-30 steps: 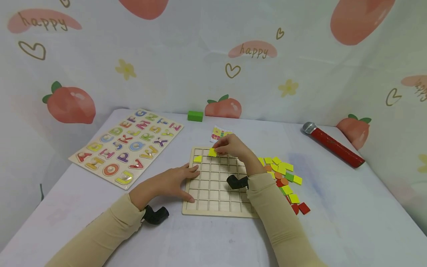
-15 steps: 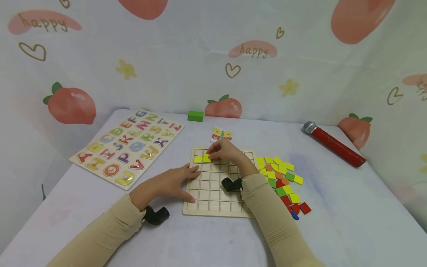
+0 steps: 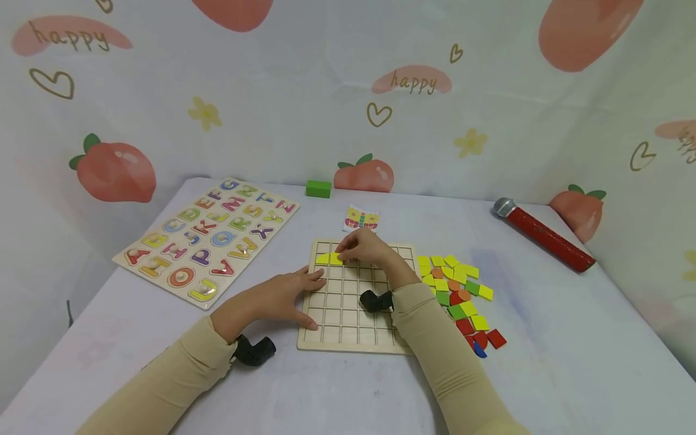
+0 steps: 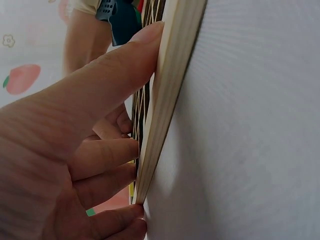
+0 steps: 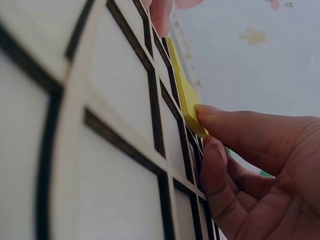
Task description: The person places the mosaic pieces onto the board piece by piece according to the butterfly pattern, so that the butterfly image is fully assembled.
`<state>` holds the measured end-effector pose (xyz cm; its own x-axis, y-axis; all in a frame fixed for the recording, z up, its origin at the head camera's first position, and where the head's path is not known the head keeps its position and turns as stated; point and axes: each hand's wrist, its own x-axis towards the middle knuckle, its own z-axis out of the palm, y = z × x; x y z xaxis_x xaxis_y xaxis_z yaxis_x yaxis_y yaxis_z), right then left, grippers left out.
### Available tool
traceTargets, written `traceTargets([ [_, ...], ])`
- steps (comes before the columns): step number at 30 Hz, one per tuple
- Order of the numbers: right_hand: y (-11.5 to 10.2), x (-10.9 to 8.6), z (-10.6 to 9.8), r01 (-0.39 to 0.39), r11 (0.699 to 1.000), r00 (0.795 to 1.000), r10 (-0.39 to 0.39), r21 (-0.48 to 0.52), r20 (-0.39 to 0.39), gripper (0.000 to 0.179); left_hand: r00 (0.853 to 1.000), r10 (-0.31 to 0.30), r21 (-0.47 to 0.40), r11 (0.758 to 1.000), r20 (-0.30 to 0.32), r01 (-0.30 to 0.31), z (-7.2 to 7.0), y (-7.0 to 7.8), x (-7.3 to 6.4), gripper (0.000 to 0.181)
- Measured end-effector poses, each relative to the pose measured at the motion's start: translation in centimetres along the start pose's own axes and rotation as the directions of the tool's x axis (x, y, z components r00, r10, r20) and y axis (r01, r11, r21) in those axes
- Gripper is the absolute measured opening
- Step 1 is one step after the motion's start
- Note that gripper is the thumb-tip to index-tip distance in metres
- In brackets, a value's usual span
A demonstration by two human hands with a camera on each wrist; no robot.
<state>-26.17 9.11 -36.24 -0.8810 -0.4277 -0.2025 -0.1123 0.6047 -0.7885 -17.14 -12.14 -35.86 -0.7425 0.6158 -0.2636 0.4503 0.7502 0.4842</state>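
Left hand [image 3: 285,296]: yours lies spread, grasping nothing, touching the board's [image 3: 348,348] left edge.
First tile [image 3: 322,259]: yellow, leftmost column, second row from far.
Held tile [image 3: 336,259]: yellow, just right of the first; no clear long axis; you can't tell if it's fully seated.
Right hand [image 3: 365,248]: nearer; your thumb and fingers, almost closed, pinch the held tile's right edge, so it lies left of them.
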Motion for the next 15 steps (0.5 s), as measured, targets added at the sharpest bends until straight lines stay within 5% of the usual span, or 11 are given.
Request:
traceTargets([
  [15,-0.03,-0.31,-0.78,0.014,0.998,1.000,-0.013,-0.053,0.024,0.016,1.000,0.003,-0.006,1.000,0.000,-0.003,-0.03,-0.02,0.02,0.086],
])
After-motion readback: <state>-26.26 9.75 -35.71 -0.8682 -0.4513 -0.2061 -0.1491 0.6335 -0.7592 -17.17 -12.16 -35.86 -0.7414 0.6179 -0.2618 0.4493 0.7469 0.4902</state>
